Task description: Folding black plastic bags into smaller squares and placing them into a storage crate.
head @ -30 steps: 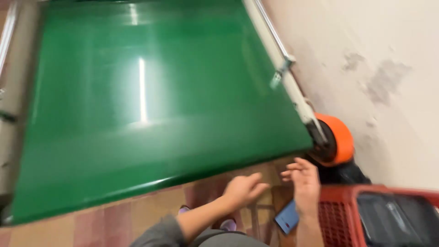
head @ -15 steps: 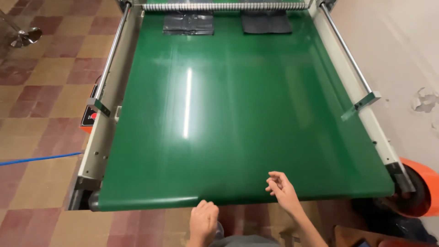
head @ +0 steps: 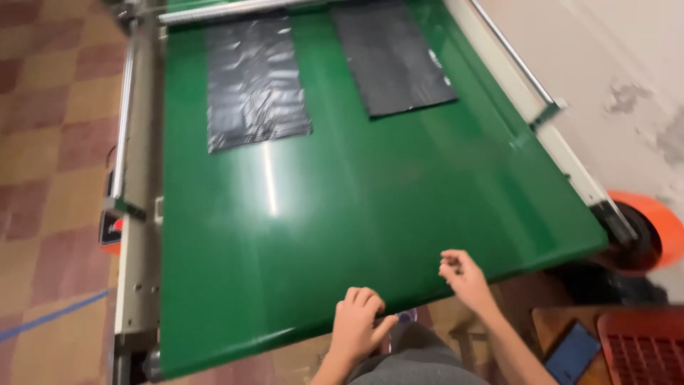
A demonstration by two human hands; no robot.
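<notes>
— Where are the hands?

— Both sit at the near end of the green conveyor belt [head: 370, 192]. The left hand [head: 358, 322] rests at the belt's edge with its fingers [head: 362, 298] curled into a loose fist, knuckles up; nothing shows inside them. The right hand [head: 464, 276] hovers just over the same edge, a little farther along, its fingers [head: 450, 269] bent and drawn together near the thumb — whether they pinch anything, I cannot tell.

— And on the belt?

— Two flat black plastic bags lie at the far end, well apart from the hands. The left bag [head: 255, 82] is crinkled and shiny; the right bag [head: 395, 53] lies smoother, next to it with a strip of green between them. The middle of the belt carries only a bright streak of reflected light.

— What frames it?

— A pale metal side rail [head: 135, 214] runs along the left, with a tiled floor [head: 50, 185] beyond it. On the right another rail [head: 563, 153] borders a worn pale wall, and an orange wheel [head: 652, 228] sits by the belt's near corner.

— Anything close to the person?

— A red plastic crate [head: 645, 349] at lower right, a blue phone [head: 572, 351] just beside it, and grey trousers [head: 420, 360] between the arms.
</notes>
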